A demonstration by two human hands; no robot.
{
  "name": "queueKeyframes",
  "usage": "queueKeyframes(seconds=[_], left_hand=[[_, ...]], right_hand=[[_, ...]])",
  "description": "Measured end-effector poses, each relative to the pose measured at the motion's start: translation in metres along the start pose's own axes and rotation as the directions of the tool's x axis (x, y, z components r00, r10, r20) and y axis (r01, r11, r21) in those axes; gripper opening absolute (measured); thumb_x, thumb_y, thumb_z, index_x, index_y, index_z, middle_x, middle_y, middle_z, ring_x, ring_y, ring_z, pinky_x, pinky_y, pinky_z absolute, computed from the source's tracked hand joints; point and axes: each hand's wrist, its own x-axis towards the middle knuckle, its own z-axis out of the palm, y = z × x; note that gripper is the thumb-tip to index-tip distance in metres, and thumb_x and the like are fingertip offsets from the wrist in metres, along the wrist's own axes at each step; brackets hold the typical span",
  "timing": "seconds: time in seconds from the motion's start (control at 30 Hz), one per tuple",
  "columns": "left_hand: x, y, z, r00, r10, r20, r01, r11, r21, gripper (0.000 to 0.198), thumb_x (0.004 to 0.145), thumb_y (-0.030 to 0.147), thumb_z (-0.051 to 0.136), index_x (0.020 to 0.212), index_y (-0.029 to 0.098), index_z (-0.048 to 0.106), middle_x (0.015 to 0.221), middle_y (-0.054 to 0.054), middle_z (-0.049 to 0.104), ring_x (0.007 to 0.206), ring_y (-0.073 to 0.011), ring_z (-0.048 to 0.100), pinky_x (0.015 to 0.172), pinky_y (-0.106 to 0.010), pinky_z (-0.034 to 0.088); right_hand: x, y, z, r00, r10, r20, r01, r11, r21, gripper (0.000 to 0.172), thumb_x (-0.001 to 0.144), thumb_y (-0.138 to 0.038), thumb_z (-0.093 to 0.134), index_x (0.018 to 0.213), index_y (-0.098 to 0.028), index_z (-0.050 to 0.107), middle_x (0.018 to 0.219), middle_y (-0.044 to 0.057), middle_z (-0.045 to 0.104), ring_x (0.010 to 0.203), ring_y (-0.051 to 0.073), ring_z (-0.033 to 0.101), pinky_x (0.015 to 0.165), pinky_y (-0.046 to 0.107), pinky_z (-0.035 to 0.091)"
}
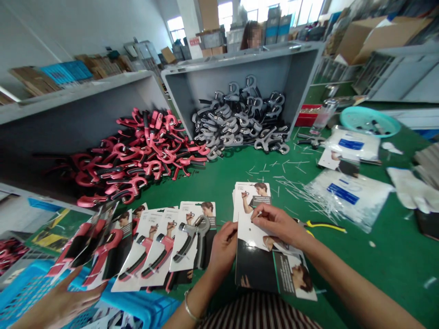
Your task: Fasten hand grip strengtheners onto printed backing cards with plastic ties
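The stack of backing cards [255, 237] on the green desk [394, 260] is the landmark here. Its near end is hidden by the top card and by the person's striped lap, and the small white print on its dark lower panel is too blurred to read. The printed figure's face on the cards is blurred too.

The left hand [224, 249] grips the left edge of the stack, fingers curled around the card edge with the thumb on top. The right hand [277, 224] rests on the white upper part of the top card, fingertips pinched together on something too small to make out. The stack's long axis runs away from the person, its top end with the hang hole pointing toward the grey bin [240, 68]; the loose card at its near right end is turned slantwise.

Left of the stack lies a fanned row of carded grippers [161, 246], one grey, the rest red, their handles running diagonally. A third hand [60, 304], at the picture's lower left, reaches over a blue crate [20, 292]; its arm is cut off at the edge, so I cannot tell whose it is.

Beyond the stack, a pile of red hand grippers [137, 153] spills from a tipped bin, and grey hand grippers [240, 121] fill the grey one. Right of the stack lie yellow-handled cutters [324, 225], scattered white ties [295, 183] and plastic bags [346, 196] with blue labels, writing illegible. A person sits behind the grey bin, mostly hidden.
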Motion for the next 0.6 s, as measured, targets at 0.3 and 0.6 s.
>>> queueKeyframes(seconds=[0.3, 0.6], left_hand=[[0.0005, 0.005, 0.0011, 1.0, 0.024, -0.002, -0.024, 0.999, 0.024, 0.02, 0.09, 0.026, 0.056, 0.095, 0.021, 0.075, 0.091, -0.005, 0.066, 0.084, -0.0183, 0.06, 0.076, -0.025, 0.046], [0.0006, 0.0049, 0.0063, 0.997, -0.075, -0.022, 0.07, 0.986, -0.153, 0.015, 0.084, 0.03, 0.064, 0.09, 0.018, 0.07, 0.096, -0.005, 0.069, 0.086, -0.0191, 0.063, 0.076, -0.026, 0.047]], right_hand=[[0.0018, 0.0013, 0.0002, 0.999, 0.042, -0.013, -0.041, 0.996, 0.075, 0.033, 0.08, -0.05, 0.07, 0.088, -0.021, 0.058, 0.07, -0.004, 0.05, 0.06, 0.011, 0.045, 0.054, 0.022, 0.031], [-0.001, -0.0034, -0.0008, 1.0, 0.019, 0.023, -0.019, 1.0, 0.022, 0.027, 0.087, -0.047, 0.062, 0.093, -0.022, 0.057, 0.072, -0.005, 0.05, 0.061, 0.011, 0.045, 0.056, 0.022, 0.034]])
